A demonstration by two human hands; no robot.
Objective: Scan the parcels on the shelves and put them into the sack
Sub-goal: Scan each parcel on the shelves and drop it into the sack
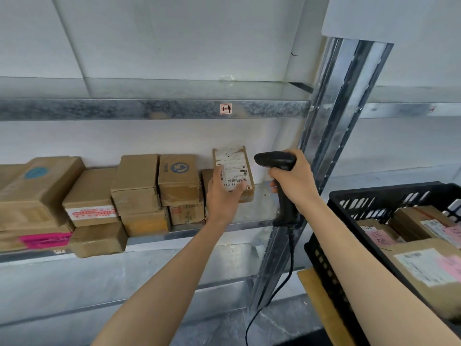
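Grasping a parcel (233, 162) upright at the shelf (252, 216) with left hand (222, 198) fingers (240, 189); clenching scanner (274, 161) in right hand (295, 182), just beside.

parcel (233, 158): lower left corner hidden under left grip (223, 198); label print too small to read.
box (206, 178) behind it: mostly hidden.
scanner (277, 161): handle partly covered by right grip (294, 181); cable (274, 290) cut off at bottom edge.
black crate (374, 196): cut off at right edge.
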